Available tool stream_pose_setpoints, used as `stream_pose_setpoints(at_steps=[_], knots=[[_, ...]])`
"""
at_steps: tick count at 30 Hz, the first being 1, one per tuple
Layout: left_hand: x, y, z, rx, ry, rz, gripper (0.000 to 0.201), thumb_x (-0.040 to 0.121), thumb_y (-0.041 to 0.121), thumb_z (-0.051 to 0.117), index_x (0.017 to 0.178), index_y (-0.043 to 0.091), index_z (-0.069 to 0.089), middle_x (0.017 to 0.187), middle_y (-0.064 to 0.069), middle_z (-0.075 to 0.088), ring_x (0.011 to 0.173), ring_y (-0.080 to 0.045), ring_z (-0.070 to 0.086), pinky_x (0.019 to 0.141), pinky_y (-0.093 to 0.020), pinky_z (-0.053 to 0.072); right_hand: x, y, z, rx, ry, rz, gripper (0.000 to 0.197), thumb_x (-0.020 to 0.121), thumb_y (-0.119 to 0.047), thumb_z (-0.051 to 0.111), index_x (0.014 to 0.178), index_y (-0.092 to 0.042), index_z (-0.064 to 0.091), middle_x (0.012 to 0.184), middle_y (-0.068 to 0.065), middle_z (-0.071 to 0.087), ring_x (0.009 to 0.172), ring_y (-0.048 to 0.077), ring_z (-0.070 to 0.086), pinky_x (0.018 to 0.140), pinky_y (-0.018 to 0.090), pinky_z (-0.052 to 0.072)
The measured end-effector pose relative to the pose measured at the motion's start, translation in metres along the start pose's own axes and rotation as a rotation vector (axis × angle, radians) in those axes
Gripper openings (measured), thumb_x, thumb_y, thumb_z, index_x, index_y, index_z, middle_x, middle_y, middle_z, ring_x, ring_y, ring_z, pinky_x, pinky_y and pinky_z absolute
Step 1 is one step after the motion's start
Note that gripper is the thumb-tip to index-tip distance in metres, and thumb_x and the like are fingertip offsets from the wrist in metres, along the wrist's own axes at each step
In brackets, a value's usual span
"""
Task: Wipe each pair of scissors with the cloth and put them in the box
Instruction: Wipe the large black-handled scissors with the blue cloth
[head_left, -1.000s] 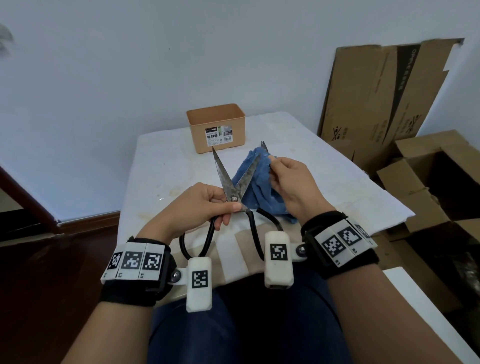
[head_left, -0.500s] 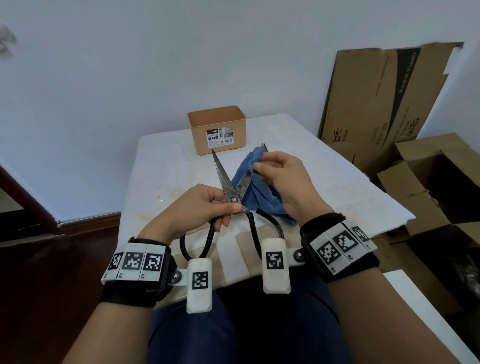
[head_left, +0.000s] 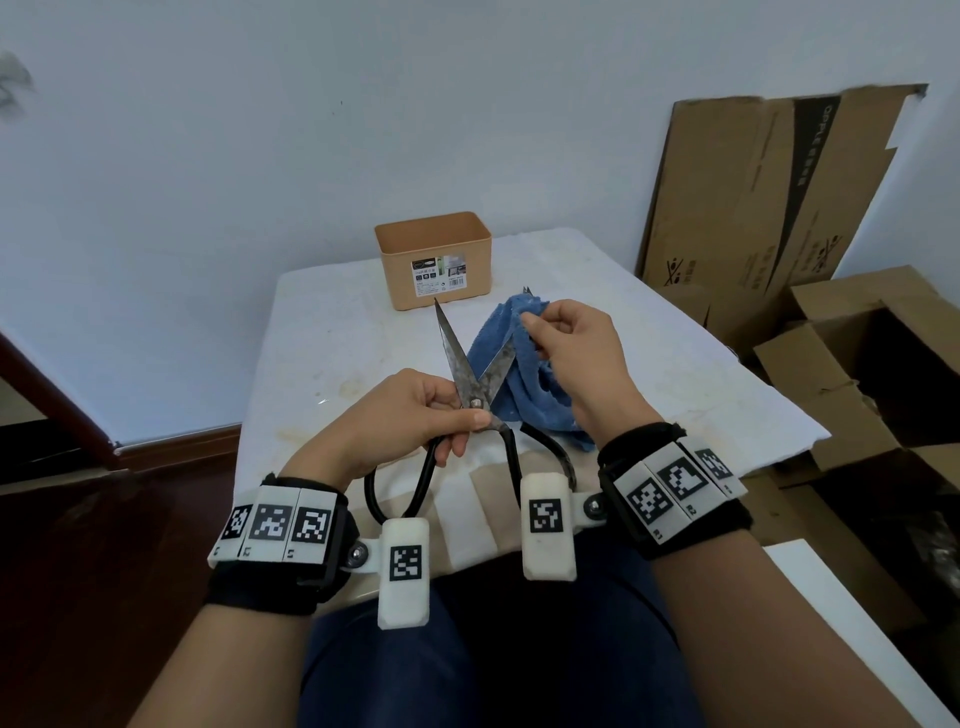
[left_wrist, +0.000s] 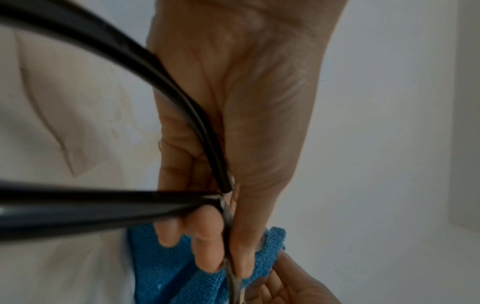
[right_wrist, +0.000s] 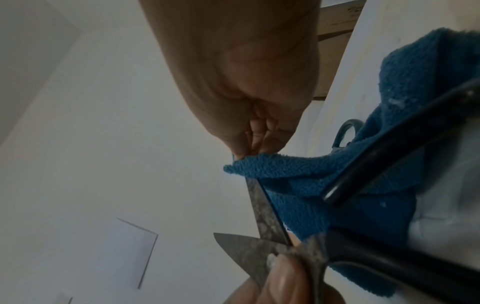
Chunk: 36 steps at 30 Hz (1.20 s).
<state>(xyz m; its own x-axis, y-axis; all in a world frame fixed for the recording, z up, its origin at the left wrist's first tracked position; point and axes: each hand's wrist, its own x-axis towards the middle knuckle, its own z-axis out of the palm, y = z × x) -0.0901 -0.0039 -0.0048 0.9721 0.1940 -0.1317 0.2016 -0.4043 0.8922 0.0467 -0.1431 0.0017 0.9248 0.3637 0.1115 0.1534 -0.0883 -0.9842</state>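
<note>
Large scissors (head_left: 451, 347) with black loop handles and dull, spotted blades stand open in a V above the table's near edge. My left hand (head_left: 410, 415) grips them at the pivot, thumb on the screw; the left wrist view shows the handles (left_wrist: 103, 203) running back past the left hand (left_wrist: 233, 102). My right hand (head_left: 576, 353) pinches the blue cloth (head_left: 524, 384) around the upper part of the right blade. In the right wrist view the right hand (right_wrist: 246, 72) holds the cloth (right_wrist: 324, 174) over that blade (right_wrist: 267, 209). The tan box (head_left: 434, 260) stands beyond the blades.
A white table (head_left: 332, 353) carries the box at its far side, against a pale wall. Cardboard boxes (head_left: 857, 374) crowd the floor at the right. A grey-blue handle loop (right_wrist: 346, 133) of another pair of scissors lies on the table behind the cloth.
My right hand has turned and drawn the cloth over the upper part of the right blade, its fingers shifting slightly left. The left hand and scissors have stayed put.
</note>
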Motion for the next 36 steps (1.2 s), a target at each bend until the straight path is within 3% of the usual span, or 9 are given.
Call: stream_pose_setpoints(at_steps=[3,6,9,11,14,20,25,29,36], knots=[[0.000,0.000,0.001,0.011,-0.003,-0.004,0.034,0.088,0.032,0.075,0.066,0.007,0.067,0.061,-0.014,0.064,0.056,-0.021,0.055,0.072,-0.033,0.048,0.000,0.002,-0.001,0.041,-0.012,0.028,0.015,0.093,-0.018,0.063,0.079,-0.011,0.062,0.064,-0.004,0.062,0.057,0.002,0.056,0.061,0.019,0.047],[0.000,0.001,0.001,0.016,-0.010,-0.001,0.033,0.088,0.031,0.075,0.062,0.013,0.066,0.060,-0.012,0.064,0.055,-0.019,0.054,0.070,-0.031,0.047,-0.001,0.003,-0.002,0.095,-0.026,0.063,0.018,0.094,-0.017,0.063,0.077,-0.014,0.061,0.064,-0.003,0.062,0.057,0.004,0.055,0.061,0.018,0.048],[-0.001,-0.001,0.000,0.018,-0.010,0.005,0.034,0.087,0.033,0.075,0.063,0.011,0.066,0.068,-0.024,0.065,0.055,-0.021,0.054,0.071,-0.032,0.047,-0.003,0.003,-0.002,0.155,-0.043,0.095,0.019,0.094,-0.016,0.062,0.076,-0.014,0.059,0.065,-0.002,0.058,0.056,0.004,0.052,0.057,0.015,0.046],[-0.001,-0.002,0.000,0.014,-0.010,0.000,0.035,0.086,0.034,0.076,0.065,0.009,0.067,0.071,-0.028,0.065,0.056,-0.022,0.054,0.071,-0.034,0.047,-0.003,0.004,-0.002,0.209,-0.060,0.113,0.021,0.095,-0.016,0.062,0.074,-0.014,0.059,0.067,0.000,0.058,0.062,0.007,0.053,0.064,0.018,0.049],[-0.001,-0.003,0.000,-0.001,-0.007,-0.008,0.035,0.086,0.033,0.076,0.068,0.005,0.067,0.068,-0.021,0.065,0.056,-0.021,0.054,0.071,-0.034,0.047,-0.003,0.006,-0.001,0.302,-0.091,0.145,0.019,0.095,-0.014,0.061,0.077,-0.012,0.061,0.075,0.004,0.059,0.070,0.011,0.055,0.073,0.022,0.052],[-0.003,-0.002,0.000,-0.009,0.007,-0.002,0.032,0.088,0.029,0.074,0.069,0.004,0.066,0.063,-0.012,0.065,0.054,-0.018,0.053,0.068,-0.027,0.049,-0.006,0.004,0.000,0.437,-0.101,0.214,0.019,0.097,-0.009,0.056,0.078,-0.009,0.060,0.076,0.005,0.060,0.065,0.009,0.056,0.066,0.016,0.054],[-0.007,-0.003,-0.002,-0.025,0.026,-0.014,0.034,0.089,0.026,0.073,0.072,-0.001,0.065,0.053,-0.002,0.062,0.053,-0.016,0.053,0.066,-0.021,0.047,-0.006,0.002,-0.009,0.634,-0.019,0.292,0.018,0.100,-0.010,0.051,0.085,-0.007,0.061,0.075,0.004,0.063,0.064,0.008,0.061,0.071,0.020,0.054],[-0.007,-0.005,-0.005,-0.041,0.039,-0.017,0.034,0.088,0.028,0.074,0.072,-0.001,0.066,0.057,-0.006,0.063,0.052,-0.016,0.052,0.068,-0.026,0.048,-0.006,0.002,-0.014,0.528,0.060,0.264,0.015,0.098,-0.019,0.056,0.091,-0.012,0.067,0.078,0.003,0.063,0.062,0.007,0.060,0.062,0.019,0.053],[-0.004,-0.005,-0.005,-0.044,0.031,-0.014,0.037,0.087,0.030,0.075,0.073,-0.003,0.066,0.064,-0.014,0.065,0.054,-0.019,0.054,0.071,-0.032,0.050,-0.014,-0.007,-0.007,0.275,0.008,0.130,0.015,0.094,-0.025,0.063,0.107,-0.019,0.064,0.091,0.001,0.071,0.079,0.007,0.067,0.075,0.021,0.057]])
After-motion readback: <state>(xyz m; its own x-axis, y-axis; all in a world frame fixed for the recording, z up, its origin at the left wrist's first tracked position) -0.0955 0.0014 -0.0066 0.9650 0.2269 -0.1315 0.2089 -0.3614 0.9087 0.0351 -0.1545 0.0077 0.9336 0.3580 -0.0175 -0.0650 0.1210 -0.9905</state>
